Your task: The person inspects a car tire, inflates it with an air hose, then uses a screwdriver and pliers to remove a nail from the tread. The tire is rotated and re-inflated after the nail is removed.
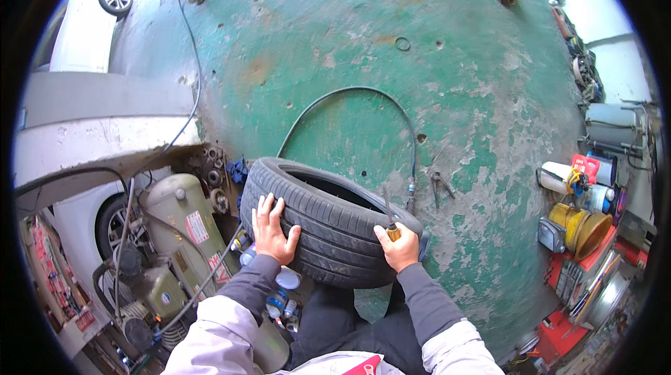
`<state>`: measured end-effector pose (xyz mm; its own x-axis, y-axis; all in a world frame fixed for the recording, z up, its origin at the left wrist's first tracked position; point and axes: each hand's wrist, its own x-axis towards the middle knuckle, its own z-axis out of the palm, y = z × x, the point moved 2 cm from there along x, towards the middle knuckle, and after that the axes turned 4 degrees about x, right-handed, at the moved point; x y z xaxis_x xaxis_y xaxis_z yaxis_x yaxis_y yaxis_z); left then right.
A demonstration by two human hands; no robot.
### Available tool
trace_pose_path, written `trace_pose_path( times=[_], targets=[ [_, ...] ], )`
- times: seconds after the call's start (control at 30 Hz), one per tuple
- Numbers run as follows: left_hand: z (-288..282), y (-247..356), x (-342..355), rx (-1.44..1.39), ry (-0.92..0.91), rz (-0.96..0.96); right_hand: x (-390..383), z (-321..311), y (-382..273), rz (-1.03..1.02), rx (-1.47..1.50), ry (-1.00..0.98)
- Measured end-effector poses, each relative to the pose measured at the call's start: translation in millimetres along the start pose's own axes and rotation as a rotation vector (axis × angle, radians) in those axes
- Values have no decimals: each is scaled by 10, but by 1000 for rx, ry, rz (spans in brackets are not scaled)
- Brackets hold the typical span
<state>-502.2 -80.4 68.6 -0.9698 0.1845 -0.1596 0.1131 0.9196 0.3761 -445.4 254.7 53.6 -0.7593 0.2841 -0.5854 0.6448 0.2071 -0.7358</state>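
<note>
A black car tyre (pixel 328 235) stands tilted in front of my legs, its tread toward me and its open middle facing up and away. My left hand (pixel 274 228) rests on the tread at the left with the fingers spread. At the tyre's right side, my right hand (pixel 398 246) is closed around a screwdriver (pixel 394 233) with an amber handle. Its thin metal shaft points up and away, over the tyre's rim edge. The shaft's tip shows only faintly against the dark opening.
A black air hose (pixel 363 88) loops over the green floor (pixel 489 165) beyond the tyre. Pliers-like tools (pixel 440 186) lie to its right. A green air compressor (pixel 178 214) stands at the left, with bottles (pixel 279 301) near my left leg. A yellow bucket (pixel 576 228) and other supplies line the right.
</note>
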Motion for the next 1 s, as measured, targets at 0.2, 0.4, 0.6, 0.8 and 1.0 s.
trace_pose_path(
  times=[0.2, 0.4, 0.6, 0.8, 1.0],
  targets=[
    [-77, 99, 20, -5, 33, -12, 143, -81, 215, -42, 74, -195],
    [-107, 223, 11, 116, 66, -11, 253, -227, 278, -100, 16, -324],
    [-86, 279, -99, 280, 305, -98, 332, -266, 247, -125, 34, -391],
    [490, 670, -870, -159, 932, -700, 283, -255, 215, -109, 107, -391],
    [1319, 2029, -1637, -749, 786, -1150, 153, -221, 210, -193, 81, -390]
  ],
)
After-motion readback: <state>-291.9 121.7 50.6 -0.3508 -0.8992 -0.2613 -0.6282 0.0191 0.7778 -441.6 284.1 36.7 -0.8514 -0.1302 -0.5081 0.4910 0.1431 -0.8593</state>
